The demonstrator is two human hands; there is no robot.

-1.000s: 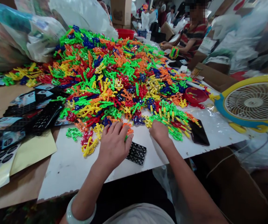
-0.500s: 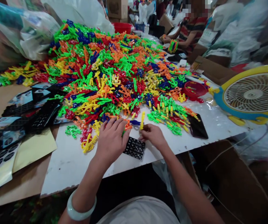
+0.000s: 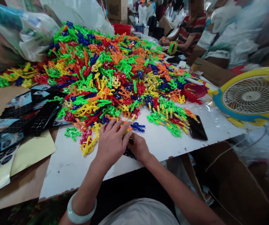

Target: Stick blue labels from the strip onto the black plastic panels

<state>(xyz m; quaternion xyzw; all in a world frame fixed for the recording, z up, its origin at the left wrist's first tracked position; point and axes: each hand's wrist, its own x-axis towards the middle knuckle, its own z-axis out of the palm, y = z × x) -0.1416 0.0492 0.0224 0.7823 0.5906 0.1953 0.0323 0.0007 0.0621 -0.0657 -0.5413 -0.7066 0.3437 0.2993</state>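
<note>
My left hand [image 3: 111, 142] lies palm down over a black tray with round holes [image 3: 129, 153], its fingers stretched forward over small coloured pieces. My right hand [image 3: 138, 147] is against the left thumb, fingers curled over the tray. Its fingertips and whatever they pinch are mostly hidden. Beyond the hands lies a blue plastic figure [image 3: 137, 127] on the white tabletop. A large heap of plastic figures [image 3: 115, 72] in green, orange, red, yellow and blue rises just past my fingers.
Green figures with yellow sticks [image 3: 168, 117] lie to the right beside a phone [image 3: 197, 127]. A red dish [image 3: 194, 90] and a yellow fan [image 3: 251, 95] stand farther right. Black trays with cards [image 3: 42, 115] are stacked at left. Across the table sits a person [image 3: 191, 31].
My right hand has moved left, bringing a yellow piece toward the tray beside my left hand; that piece is now mostly hidden. The left hand has stayed nearly in place.
</note>
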